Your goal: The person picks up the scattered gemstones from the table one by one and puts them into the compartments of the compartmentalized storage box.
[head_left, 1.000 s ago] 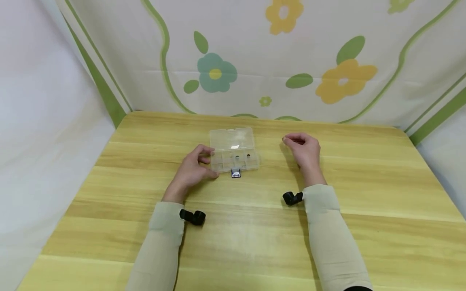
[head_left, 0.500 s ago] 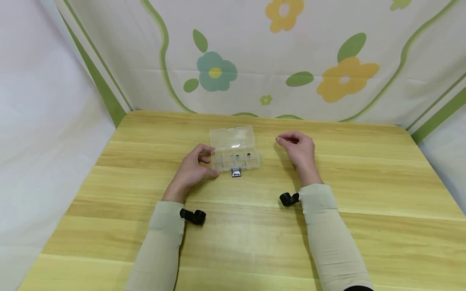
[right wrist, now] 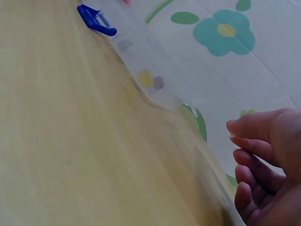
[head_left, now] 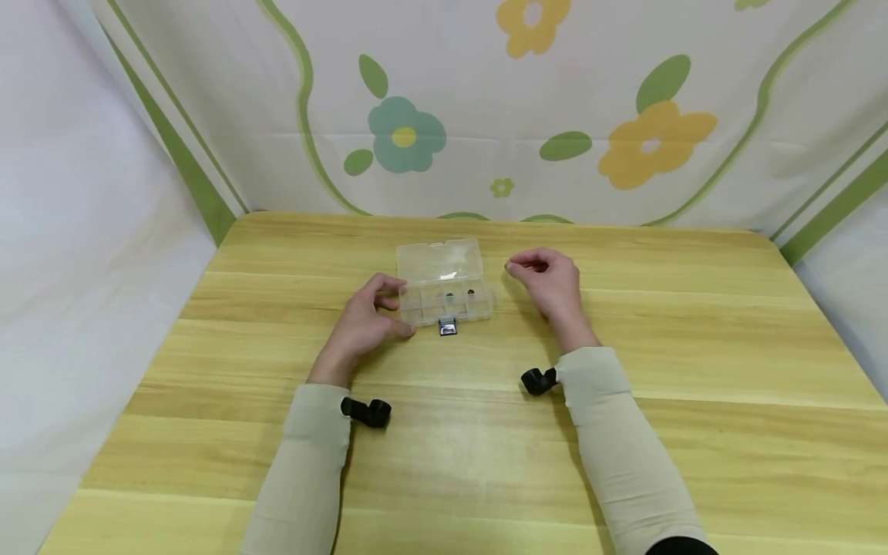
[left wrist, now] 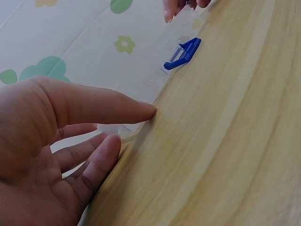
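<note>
A clear plastic compartment box [head_left: 433,310] sits on the table with its lid [head_left: 438,262] raised at the back. My left hand [head_left: 364,324] grips its left end, thumb at the front corner and fingers along the side. Inside lie a small green bead [head_left: 449,296] and a dark one [head_left: 471,292]; through the wall in the right wrist view show a yellow bead [right wrist: 145,78] and a greyish-purple bead [right wrist: 158,83]. A blue latch [left wrist: 188,54] juts from the box's front. Right of the box, my right hand [head_left: 551,285] pinches a tiny white piece [right wrist: 232,135] between thumb and index finger.
The wood-grain table [head_left: 451,462] stretches out in front and to both sides. Behind its far edge hangs a white cloth [head_left: 472,92] printed with flowers, and another white cloth [head_left: 90,308] hangs at the left.
My right hand has moved left, closer to the box, with its fingertips still together. The left hand keeps its place at the box, and the head view has shifted slightly.
</note>
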Tool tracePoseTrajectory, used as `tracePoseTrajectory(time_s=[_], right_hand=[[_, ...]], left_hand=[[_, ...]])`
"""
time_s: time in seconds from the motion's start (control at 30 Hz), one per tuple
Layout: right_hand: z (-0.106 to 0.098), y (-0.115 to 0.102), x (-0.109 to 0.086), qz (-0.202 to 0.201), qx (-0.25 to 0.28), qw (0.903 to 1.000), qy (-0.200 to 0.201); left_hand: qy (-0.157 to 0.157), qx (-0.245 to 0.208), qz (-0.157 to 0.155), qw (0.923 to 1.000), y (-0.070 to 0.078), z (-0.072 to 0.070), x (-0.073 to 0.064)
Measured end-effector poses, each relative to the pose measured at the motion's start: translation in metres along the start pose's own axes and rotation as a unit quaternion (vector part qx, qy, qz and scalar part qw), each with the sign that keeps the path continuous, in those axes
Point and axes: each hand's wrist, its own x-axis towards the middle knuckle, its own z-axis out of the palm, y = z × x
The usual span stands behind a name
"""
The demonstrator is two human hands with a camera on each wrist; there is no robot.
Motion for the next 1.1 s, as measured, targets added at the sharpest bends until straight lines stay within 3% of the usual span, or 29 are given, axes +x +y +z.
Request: tracePoseTrajectory(time_s=[1.1], right_hand=[[0.039,-0.015,-0.016,-0.080,-0.039,0.9947,-0.051]], left_hand=[[0.001,0.011,0.001,0.9999,-0.001,0.000,-0.001]])
